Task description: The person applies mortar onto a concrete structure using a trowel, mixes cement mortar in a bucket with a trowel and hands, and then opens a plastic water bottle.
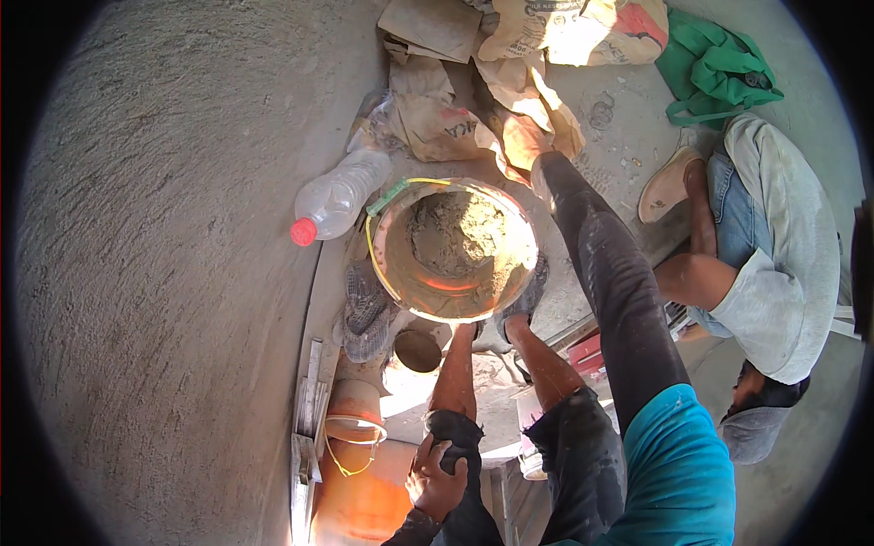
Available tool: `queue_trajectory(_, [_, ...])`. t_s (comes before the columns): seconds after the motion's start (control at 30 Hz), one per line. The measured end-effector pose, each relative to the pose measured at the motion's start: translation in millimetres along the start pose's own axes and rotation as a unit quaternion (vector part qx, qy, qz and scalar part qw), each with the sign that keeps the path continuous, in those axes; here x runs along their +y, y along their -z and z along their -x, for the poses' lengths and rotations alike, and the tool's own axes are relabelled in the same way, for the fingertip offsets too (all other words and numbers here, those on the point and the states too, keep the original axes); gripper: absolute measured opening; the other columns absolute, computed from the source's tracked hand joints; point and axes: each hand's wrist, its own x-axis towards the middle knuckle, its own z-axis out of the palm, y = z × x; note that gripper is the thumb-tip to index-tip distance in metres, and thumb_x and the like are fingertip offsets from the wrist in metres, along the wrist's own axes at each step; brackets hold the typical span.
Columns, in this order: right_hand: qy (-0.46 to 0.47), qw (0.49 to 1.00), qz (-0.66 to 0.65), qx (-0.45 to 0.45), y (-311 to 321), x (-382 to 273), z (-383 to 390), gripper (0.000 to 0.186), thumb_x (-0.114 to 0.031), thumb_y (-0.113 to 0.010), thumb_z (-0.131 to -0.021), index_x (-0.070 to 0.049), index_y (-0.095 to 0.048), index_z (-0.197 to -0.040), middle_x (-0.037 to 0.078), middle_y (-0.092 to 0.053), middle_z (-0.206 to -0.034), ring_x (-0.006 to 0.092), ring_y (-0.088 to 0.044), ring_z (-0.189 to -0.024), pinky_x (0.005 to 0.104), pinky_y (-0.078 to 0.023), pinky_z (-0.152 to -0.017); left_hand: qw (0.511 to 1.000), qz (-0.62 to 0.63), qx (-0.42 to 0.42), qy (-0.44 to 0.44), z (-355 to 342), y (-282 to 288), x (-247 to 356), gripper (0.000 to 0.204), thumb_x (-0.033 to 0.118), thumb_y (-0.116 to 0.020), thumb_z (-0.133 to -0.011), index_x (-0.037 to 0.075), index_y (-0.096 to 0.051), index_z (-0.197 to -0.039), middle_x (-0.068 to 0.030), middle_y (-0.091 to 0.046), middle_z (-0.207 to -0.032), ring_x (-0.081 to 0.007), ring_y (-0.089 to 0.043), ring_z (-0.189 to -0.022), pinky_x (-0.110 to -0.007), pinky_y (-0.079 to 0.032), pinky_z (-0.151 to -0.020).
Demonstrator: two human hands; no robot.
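My right arm stretches forward past the bucket, and my right hand (525, 141) is at a torn brown paper sack (446, 127), its fingers hidden in the paper folds. Lying on my left thigh, my left hand (437, 478) has its fingers spread and holds nothing. Between my feet stands a round bucket (387, 273) with a yellow wire handle and a green grip. Wet grey mortar (455, 232) lies inside it, partly in bright sun. A clear plastic bottle (337, 196) with a red cap lies left of the bucket.
A rough plastered wall (173, 273) rises at left. More paper sacks (583, 32) and a green cloth bag (715, 68) lie far ahead. At right another person (783, 246) crouches close to my arm. Near my left leg are a small bucket (355, 400) and an orange container (364, 491).
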Motion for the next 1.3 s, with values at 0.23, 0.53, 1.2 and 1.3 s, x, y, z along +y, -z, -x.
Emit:
queue_trajectory(0.23, [0.035,0.946,-0.290,0.141,47.3,-25.9,59.1,0.031,-0.026,-0.049,-0.093,-0.004,-0.058,-0.111,0.015,-0.057,-0.122,0.0353,-0.059,-0.101,0.0439,-0.049,-0.086,0.999,0.029,0.027,-0.007,6.9,-6.5,-17.8,0.039,0.027,-0.072,-0.071,0.011,-0.066,-0.107,-0.0155,-0.054,-0.131,-0.0358,-0.055,-0.113,-0.046,-0.046,-0.095])
queue_trajectory(0.53, [-0.028,0.945,-0.308,0.102,96.3,2.1,131.2,0.046,-0.022,-0.061,-0.088,0.006,-0.049,-0.121,0.028,-0.061,-0.098,0.0429,-0.059,-0.094,0.0460,-0.047,-0.084,0.998,-0.014,0.053,-0.041,8.8,-28.8,-3.7,0.038,0.025,-0.071,-0.071,0.011,-0.066,-0.106,-0.0163,-0.055,-0.128,-0.0369,-0.058,-0.109,-0.047,-0.047,-0.093])
queue_trajectory(1.2, [-0.033,0.934,-0.357,-0.003,133.2,-101.4,315.9,0.056,-0.022,-0.061,-0.084,0.004,-0.042,-0.129,0.031,-0.061,-0.101,0.0471,-0.059,-0.097,0.0494,-0.045,-0.086,0.998,0.002,-0.027,0.064,18.7,-40.2,-2.9,0.044,0.029,-0.065,-0.077,0.010,-0.064,-0.116,-0.0146,-0.048,-0.139,-0.0351,-0.049,-0.123,-0.045,-0.041,-0.103])
queue_trajectory(1.3, [-0.057,0.915,-0.395,-0.048,93.8,-124.7,318.0,0.054,-0.022,-0.062,-0.082,0.004,-0.045,-0.127,0.031,-0.061,-0.101,0.0461,-0.059,-0.097,0.0491,-0.046,-0.085,0.997,-0.014,-0.032,0.071,21.1,-44.2,-5.9,0.045,0.030,-0.064,-0.077,0.011,-0.063,-0.118,-0.0147,-0.047,-0.140,-0.0354,-0.048,-0.125,-0.045,-0.040,-0.103])
